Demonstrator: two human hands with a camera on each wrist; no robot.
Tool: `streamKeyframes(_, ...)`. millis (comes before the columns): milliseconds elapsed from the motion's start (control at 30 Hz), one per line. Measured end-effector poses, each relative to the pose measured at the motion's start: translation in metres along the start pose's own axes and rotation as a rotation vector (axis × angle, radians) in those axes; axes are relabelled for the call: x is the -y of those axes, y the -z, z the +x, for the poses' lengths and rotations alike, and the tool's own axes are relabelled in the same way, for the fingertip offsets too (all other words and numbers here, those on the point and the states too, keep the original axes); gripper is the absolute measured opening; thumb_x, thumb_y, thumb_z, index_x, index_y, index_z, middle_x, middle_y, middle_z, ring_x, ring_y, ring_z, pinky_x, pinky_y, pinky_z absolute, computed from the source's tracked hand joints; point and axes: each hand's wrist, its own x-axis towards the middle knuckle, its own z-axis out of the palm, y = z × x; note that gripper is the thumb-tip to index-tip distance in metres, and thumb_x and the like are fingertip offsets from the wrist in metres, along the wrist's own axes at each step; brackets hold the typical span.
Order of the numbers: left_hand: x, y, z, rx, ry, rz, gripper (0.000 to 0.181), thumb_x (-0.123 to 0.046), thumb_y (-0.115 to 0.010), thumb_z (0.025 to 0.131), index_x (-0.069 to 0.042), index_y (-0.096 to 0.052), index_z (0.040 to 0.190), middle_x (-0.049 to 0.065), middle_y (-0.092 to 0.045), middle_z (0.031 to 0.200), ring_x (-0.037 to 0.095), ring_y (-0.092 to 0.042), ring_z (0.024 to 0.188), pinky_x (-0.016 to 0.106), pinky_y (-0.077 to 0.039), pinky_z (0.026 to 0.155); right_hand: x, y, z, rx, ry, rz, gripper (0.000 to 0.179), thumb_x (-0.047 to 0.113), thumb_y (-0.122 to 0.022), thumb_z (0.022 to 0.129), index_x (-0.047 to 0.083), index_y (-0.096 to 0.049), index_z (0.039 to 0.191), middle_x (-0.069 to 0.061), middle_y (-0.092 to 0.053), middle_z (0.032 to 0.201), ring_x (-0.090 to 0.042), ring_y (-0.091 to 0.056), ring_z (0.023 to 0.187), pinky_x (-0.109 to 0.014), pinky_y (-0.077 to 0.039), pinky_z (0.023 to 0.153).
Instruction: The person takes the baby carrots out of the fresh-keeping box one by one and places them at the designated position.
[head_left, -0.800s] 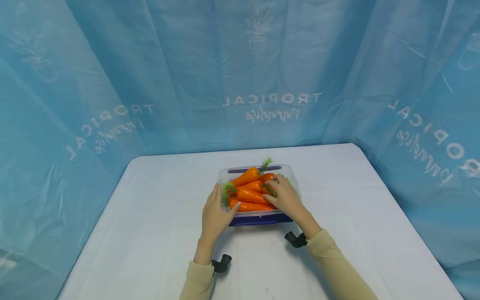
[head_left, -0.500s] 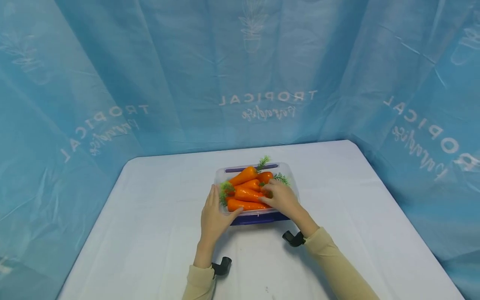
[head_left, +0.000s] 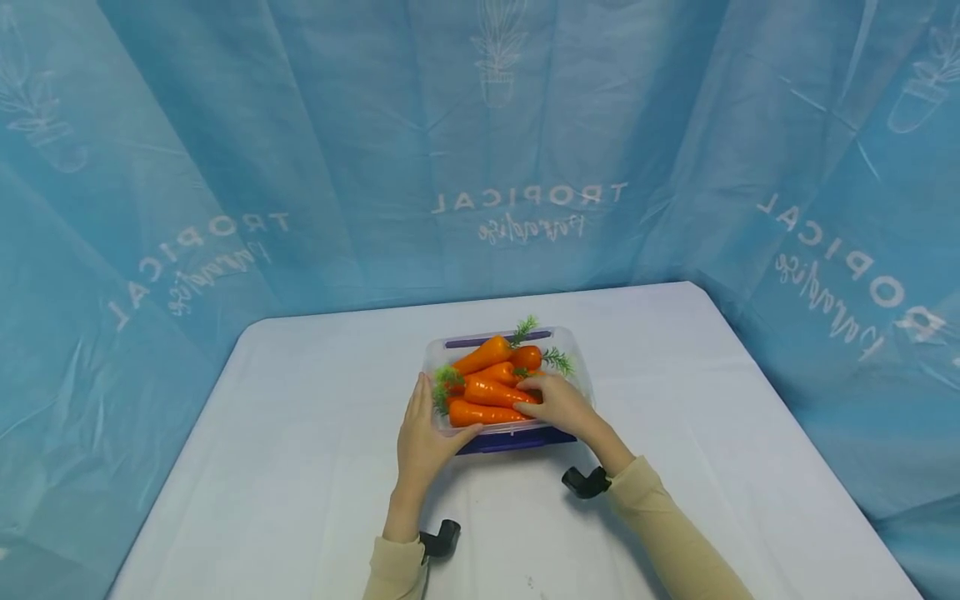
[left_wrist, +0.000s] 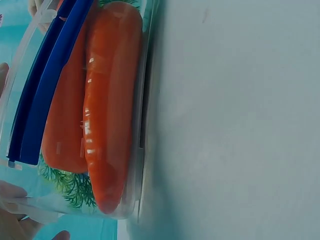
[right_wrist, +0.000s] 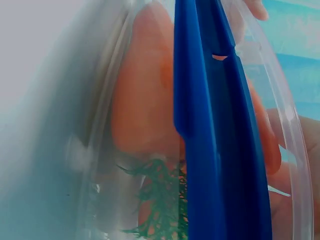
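A clear plastic food container (head_left: pixel 587 379) with blue clips stands on the table, filled with several glossy orange carrots (head_left: pixel 483 414) with green tops. My left hand (head_left: pixel 420 450) rests along its left side, fingers straight and the thumb spread to the front rim. Reaching in over the right side, my right hand (head_left: pixel 566 410) pinches the right end of a carrot (head_left: pixel 495 392) lying behind the front one. In the right wrist view, the end of this carrot (right_wrist: pixel 270 150) shows between finger and thumb through the clear wall. The blue front clip (right_wrist: pixel 220 130) hides part of the contents.
A white cloth covers the table (head_left: pixel 315 433). Blue printed curtains (head_left: pixel 375 167) hang behind it and at both sides. Green leaves (head_left: pixel 558 360) stick out near the container's back right corner. Black cameras (head_left: pixel 585 482) are strapped to both wrists.
My right hand has moved a little forward-left, off the green leaves at the back right, its fingers drawing closer onto the carrot's end. The left hand stays at the container. The head view has shifted slightly.
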Motion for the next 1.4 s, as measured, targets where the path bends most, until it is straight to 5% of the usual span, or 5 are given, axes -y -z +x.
streamKeyframes(367, 0.000, -0.002, 0.001, -0.023, 0.018, -0.032, 0.118, -0.055, -0.081, 0.064, 0.000, -0.022, 0.150, 0.017, -0.023, 0.158, 0.035, -0.028, 0.144, 0.052, -0.028, 0.116, 0.005, 0.008, -0.005, -0.188, 0.022, 0.130, 0.035, 0.025, -0.073, 0.084, 0.003, -0.069, 0.111, -0.013, -0.070, 0.111, -0.027, -0.065, 0.103, -0.043, -0.054, 0.093)
streamKeyframes(800, -0.003, -0.007, -0.001, -0.006, 0.026, -0.036, 0.117, -0.056, -0.080, 0.065, -0.001, -0.021, 0.151, 0.015, -0.021, 0.159, 0.035, -0.027, 0.144, 0.053, -0.029, 0.115, 0.004, 0.040, -0.014, -0.423, 0.080, 0.208, 0.030, 0.014, -0.074, 0.082, 0.000, -0.070, 0.108, -0.015, -0.069, 0.097, -0.022, -0.064, 0.080, -0.027, -0.058, 0.067)
streamKeyframes(1400, 0.002, -0.002, 0.001, 0.021, 0.067, -0.062, 0.119, -0.057, -0.080, 0.065, -0.004, -0.017, 0.152, 0.014, -0.020, 0.159, 0.033, -0.024, 0.146, 0.052, -0.025, 0.117, -0.013, 0.066, -0.023, -0.512, -0.021, 0.202, 0.032, 0.014, -0.075, 0.082, -0.002, -0.069, 0.109, -0.017, -0.068, 0.097, -0.025, -0.063, 0.083, -0.015, -0.053, 0.072)
